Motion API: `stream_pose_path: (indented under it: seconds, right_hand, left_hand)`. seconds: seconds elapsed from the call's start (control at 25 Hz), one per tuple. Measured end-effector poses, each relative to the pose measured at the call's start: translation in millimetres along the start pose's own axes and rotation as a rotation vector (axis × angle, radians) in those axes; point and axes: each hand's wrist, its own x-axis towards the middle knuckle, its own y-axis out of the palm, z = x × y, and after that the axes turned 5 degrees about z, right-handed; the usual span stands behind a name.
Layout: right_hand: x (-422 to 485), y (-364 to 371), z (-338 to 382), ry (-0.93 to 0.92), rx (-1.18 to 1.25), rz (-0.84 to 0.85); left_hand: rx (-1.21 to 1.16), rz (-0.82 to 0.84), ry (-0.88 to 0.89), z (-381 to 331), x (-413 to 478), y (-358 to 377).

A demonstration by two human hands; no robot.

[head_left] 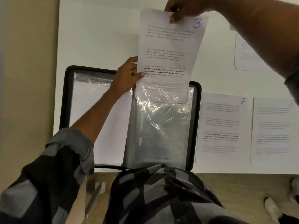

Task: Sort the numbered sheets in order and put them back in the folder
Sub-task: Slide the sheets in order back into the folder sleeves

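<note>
Head view: my right grip (179,11) pinches top edge of sheet 3 (169,52); my left grip (129,72) closed on its left edge, thumb on front. Sheet's bottom sits inside clear sleeve (161,126) of open black folder (196,126) on white bench (97,38). Sheet 7 (221,125) lies flat just right of folder, another sheet (273,130) beside it.

Open folder on the table, sheets around it.

The folder (193,126) lies at the table's (97,38) near edge. Sheet 3 (169,54) stands at its 12 o'clock, bottom edge in the right sleeve (161,126). Sheet 7 (221,126) lies at 3 o'clock, another sheet (273,126) beyond it, a third sheet (244,55) at 2 o'clock.
</note>
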Motion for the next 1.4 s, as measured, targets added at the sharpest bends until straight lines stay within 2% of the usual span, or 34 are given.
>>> stream_pose_path:
  seconds: [0.08,0.16,0.36,0.68,0.88,1.12,1.4]
  right_hand:
    - [7,4,-3,0.022,-0.003,0.012]
    - [13,10,-9,0.046,0.01,0.046]
    - [14,36,-18,0.052,0.005,0.05]
    - [20,81,-5,0.023,0.202,0.385]
    - [17,104,1,0.047,0.354,0.493]
    - [8,129,5,0.073,0.434,0.575]
    - [-4,141,36,0.087,0.287,0.582]
  left_hand:
    - [0.149,-0.137,0.113,2,-20,4]
    - [0.289,-0.179,0.192,7,-46,15]
    - [0.614,0.025,0.333,31,-99,48]
    - [0.938,0.119,0.424,49,-118,66]
    - [1.018,0.195,0.43,55,-132,80]
    - [1.032,0.2,0.441,63,-160,96]
    - [1.032,0.258,0.442,66,-184,111]
